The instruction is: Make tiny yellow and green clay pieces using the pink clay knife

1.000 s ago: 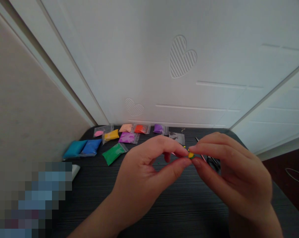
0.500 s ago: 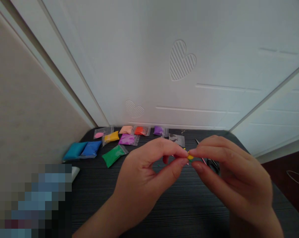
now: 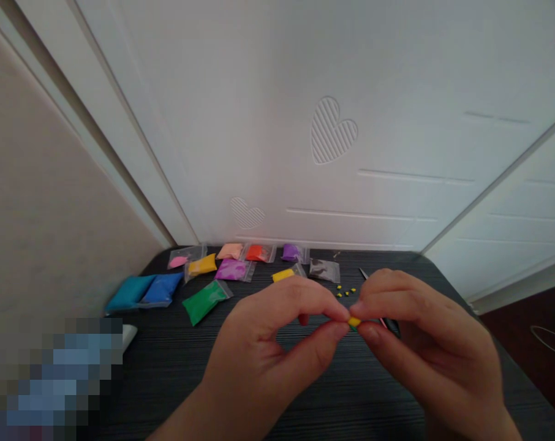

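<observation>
Between the fingertips of both hands sits a small yellow piece of modelling clay (image 3: 354,321), with a bit of green showing just under it. My left hand (image 3: 277,349) pinches it from the left with thumb and forefinger. From the other side, my right hand (image 3: 424,337) pinches it the same way. Several tiny yellow clay bits (image 3: 347,293) lie on the table just beyond the fingertips. A pair of scissors (image 3: 390,327) lies partly hidden behind my right hand.
Dark table (image 3: 259,392) against a white panel with embossed hearts (image 3: 332,131). Zip bags of clay lie along the back and left: green (image 3: 204,302), blue (image 3: 162,290), teal (image 3: 129,293), orange-yellow (image 3: 202,264), magenta (image 3: 231,269), red (image 3: 256,253), purple (image 3: 292,252), yellow (image 3: 283,275) and black (image 3: 324,269).
The view has tilted up a little, so everything sits lower in the picture. The yellow bits and the yellow bag now show past my hands. Both hands keep their pinch on the clay.
</observation>
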The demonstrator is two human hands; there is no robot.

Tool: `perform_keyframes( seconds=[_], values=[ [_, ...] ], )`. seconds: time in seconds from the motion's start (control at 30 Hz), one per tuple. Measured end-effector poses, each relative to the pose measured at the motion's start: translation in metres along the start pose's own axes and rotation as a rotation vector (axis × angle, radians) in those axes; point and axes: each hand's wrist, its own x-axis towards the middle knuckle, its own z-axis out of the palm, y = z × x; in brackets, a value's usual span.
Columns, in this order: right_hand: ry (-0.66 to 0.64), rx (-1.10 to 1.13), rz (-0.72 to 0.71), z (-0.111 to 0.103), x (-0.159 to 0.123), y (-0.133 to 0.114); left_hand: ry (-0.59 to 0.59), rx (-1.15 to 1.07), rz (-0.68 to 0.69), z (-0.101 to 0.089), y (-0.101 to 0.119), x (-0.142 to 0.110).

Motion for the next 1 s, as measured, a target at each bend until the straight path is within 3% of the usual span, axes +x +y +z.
perform_keyframes(
  seconds=[0.53, 1.0],
  values=[
    [0.084, 0.001, 0.039, 0.0062, 0.0014, -0.0029, 0.052, 0.116, 0.11, 0.0028, 0.0045, -0.0007],
    [0.114, 0.008, 0.015, 0.0086, -0.0004, -0.0054, 0.067, 0.011, 0.122, 0.0061, 0.0039, -0.0027]
  ],
)
